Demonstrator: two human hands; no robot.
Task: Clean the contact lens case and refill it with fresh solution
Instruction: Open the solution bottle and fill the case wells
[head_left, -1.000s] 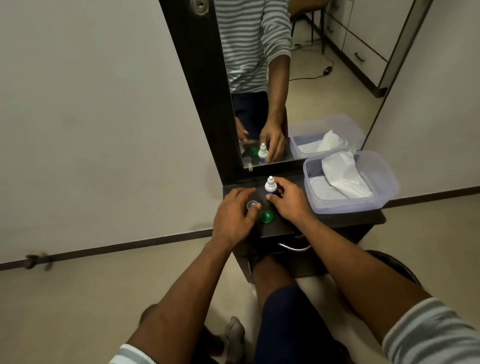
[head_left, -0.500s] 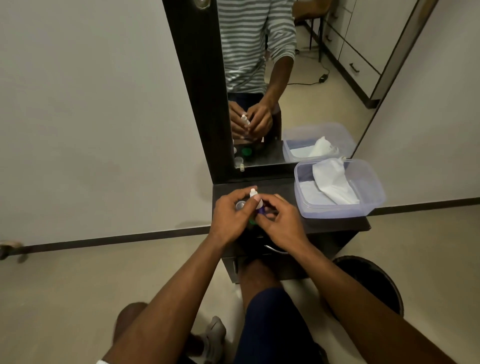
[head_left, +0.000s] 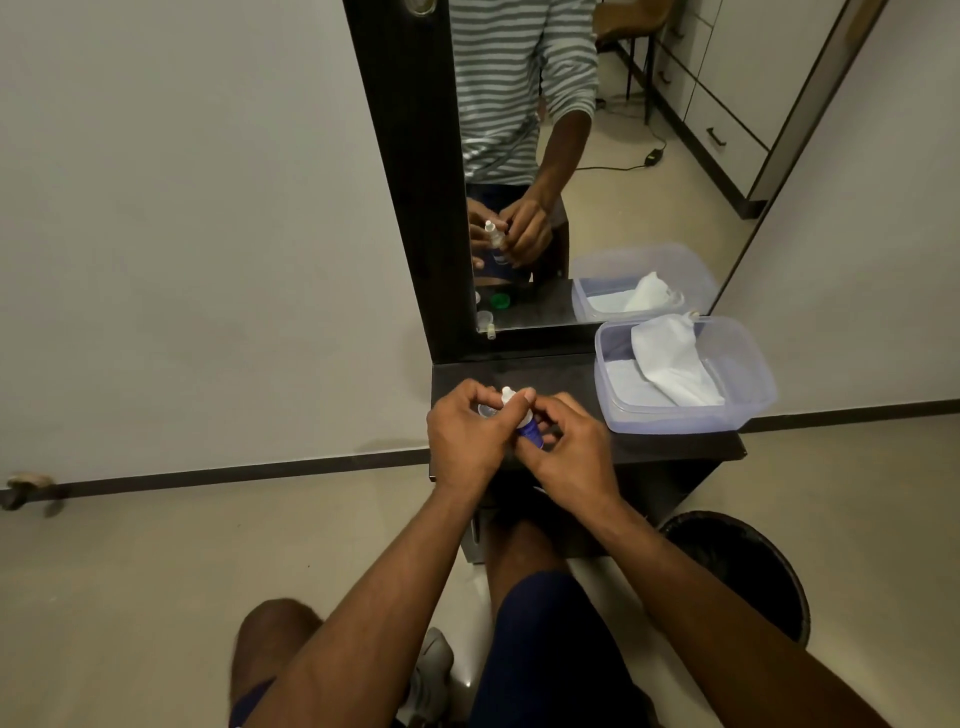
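A small solution bottle (head_left: 531, 430) with a blue label and a white cap is held tilted above the dark dresser shelf (head_left: 540, 371). My left hand (head_left: 465, 439) pinches it near the cap. My right hand (head_left: 574, 454) holds its lower body. A clear lens case cup (head_left: 487, 411) peeks out on the shelf between my left fingers. My hands hide the green lens case cap on the shelf; it shows only as a reflection in the mirror (head_left: 597, 156).
A clear plastic tub (head_left: 675, 422) holding a white cloth (head_left: 672, 366) sits on the right of the shelf. A black waste bin (head_left: 753, 577) stands on the floor at lower right. My knees are under the shelf's front edge.
My hands lifted the bottle off the shelf and brought it toward me. It is now held tilted between both hands. My view shifted, so the shelf sits lower.
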